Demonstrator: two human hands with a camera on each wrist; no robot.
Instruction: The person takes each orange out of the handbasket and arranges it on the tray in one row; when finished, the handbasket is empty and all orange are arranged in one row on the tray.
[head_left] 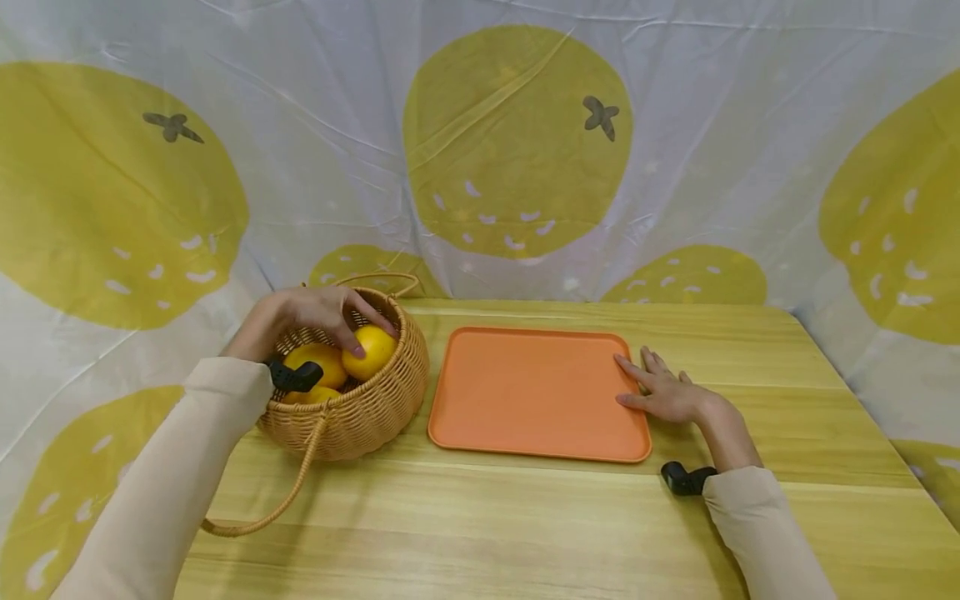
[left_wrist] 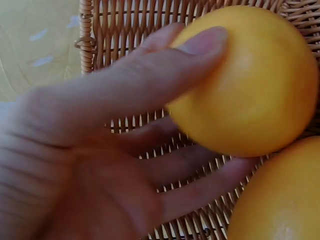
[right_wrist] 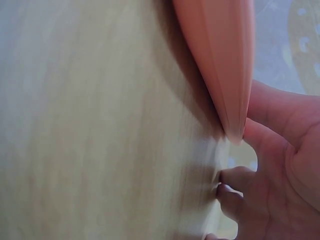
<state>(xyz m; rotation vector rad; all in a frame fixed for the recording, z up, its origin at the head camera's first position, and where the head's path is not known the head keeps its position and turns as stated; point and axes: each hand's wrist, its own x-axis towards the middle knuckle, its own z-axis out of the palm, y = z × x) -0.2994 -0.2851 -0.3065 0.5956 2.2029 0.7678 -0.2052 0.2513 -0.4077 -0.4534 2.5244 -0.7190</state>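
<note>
A round, yellow-orange fruit, by its look an orange (head_left: 372,357), lies against the right inner wall of the wicker basket (head_left: 386,417). My left hand (head_left: 318,310) reaches over the rim and holds this orange. In the left wrist view the thumb (left_wrist: 200,47) presses on its upper side, while other fingers curve beneath and behind it. More oranges (head_left: 318,360) sit beside it, partly hidden by my wrist. On the right, my right hand (head_left: 667,393) rests with straight, spread fingers at the right edge of an orange tray (head_left: 532,392); thumb and index finger touch its rim.
Both basket handles hang outward, the near one (head_left: 281,504) reaching down to the wooden table (head_left: 465,533). A curtain (head_left: 697,150) printed with large yellow fruit encloses the back and sides. Each wrist carries a small black camera (head_left: 684,479).
</note>
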